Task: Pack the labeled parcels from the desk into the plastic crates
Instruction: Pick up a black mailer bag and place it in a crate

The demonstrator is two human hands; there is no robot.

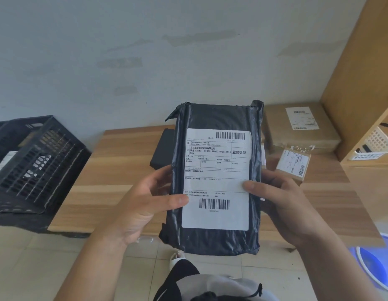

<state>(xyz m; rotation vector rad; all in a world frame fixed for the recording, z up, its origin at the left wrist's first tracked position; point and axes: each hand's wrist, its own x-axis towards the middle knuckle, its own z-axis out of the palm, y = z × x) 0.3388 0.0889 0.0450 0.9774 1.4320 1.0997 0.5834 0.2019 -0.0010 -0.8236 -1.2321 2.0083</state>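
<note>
Here both hands' fingers (178, 200) hold the black parcel (217, 118), hiding desk (106, 170) parcels behind.

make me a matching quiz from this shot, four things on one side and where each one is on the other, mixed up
Things:
1. black poly parcel
2. black crate
3. big cardboard box
4. small cardboard box

Places:
A. far right of the desk, by the wall
B. held up in both hands
C. off the desk's left end
D. on the desk, in front of the big box

Pairs: 1-B, 2-C, 3-A, 4-D
</note>
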